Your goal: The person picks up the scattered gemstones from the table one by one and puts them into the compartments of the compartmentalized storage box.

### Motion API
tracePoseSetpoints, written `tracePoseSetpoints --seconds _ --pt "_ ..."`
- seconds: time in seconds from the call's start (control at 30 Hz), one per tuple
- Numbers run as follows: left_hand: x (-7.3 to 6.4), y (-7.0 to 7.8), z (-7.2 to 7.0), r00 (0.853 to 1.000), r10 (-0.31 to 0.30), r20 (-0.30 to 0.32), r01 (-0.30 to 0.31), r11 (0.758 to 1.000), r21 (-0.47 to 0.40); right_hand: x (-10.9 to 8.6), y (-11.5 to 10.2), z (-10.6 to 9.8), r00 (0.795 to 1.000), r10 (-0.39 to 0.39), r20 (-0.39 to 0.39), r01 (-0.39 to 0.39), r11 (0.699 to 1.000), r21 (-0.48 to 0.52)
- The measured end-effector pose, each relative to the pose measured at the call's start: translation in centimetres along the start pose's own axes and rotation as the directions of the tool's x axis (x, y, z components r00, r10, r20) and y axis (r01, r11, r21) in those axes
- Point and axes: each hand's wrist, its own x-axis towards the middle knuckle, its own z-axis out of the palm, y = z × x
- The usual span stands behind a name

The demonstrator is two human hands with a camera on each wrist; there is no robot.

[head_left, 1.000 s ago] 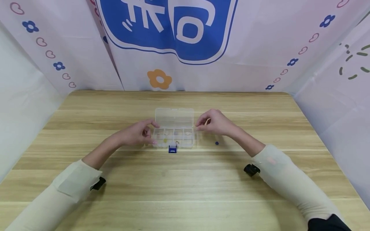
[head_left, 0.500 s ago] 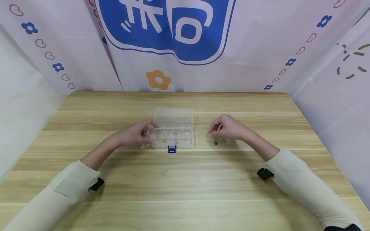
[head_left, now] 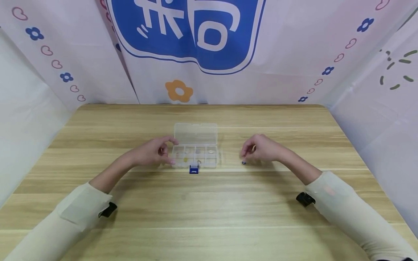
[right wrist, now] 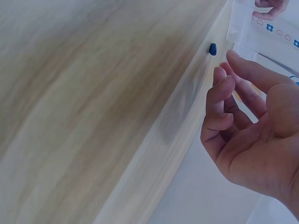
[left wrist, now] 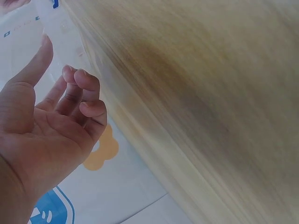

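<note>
A clear plastic compartment box [head_left: 211,156] lies with its lid [head_left: 196,133] tipped back and its blue latch [head_left: 194,169] at the front. Several small pieces sit in its compartments, one of them yellow. My left hand [head_left: 153,151] holds the box's left end between thumb and index finger; in the left wrist view the other fingers of this hand [left wrist: 56,121] are curled. To the right of the box, my right hand [head_left: 262,148] is low over a small dark blue piece [head_left: 244,163]. In the right wrist view the blue piece [right wrist: 213,49] is just off the thumb tip, between no fingers.
The wooden table [head_left: 196,206] reaches back to a printed white curtain [head_left: 277,87] with a blue emblem [head_left: 228,59]. White sheets hang at both sides. Each sleeve carries a black wrist camera, the left [head_left: 108,210] and the right [head_left: 305,199].
My right hand has moved from the box's right side rightward and down to the blue piece. The left hand and the box keep their places.
</note>
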Motion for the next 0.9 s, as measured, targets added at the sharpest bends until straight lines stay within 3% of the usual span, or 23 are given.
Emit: tracePoseSetpoints --seconds 0.63,0.9 --pt "0.35 -0.62 0.21 0.999 -0.038 0.022 0.039 0.998 -0.040 0.30 0.01 0.46 0.999 0.011 0.050 -0.010 1.000 -0.015" --pt "0.35 -0.68 0.13 0.999 -0.028 0.028 0.030 0.998 -0.056 0.31 -0.02 0.42 0.998 0.015 0.064 -0.014 1.000 -0.023"
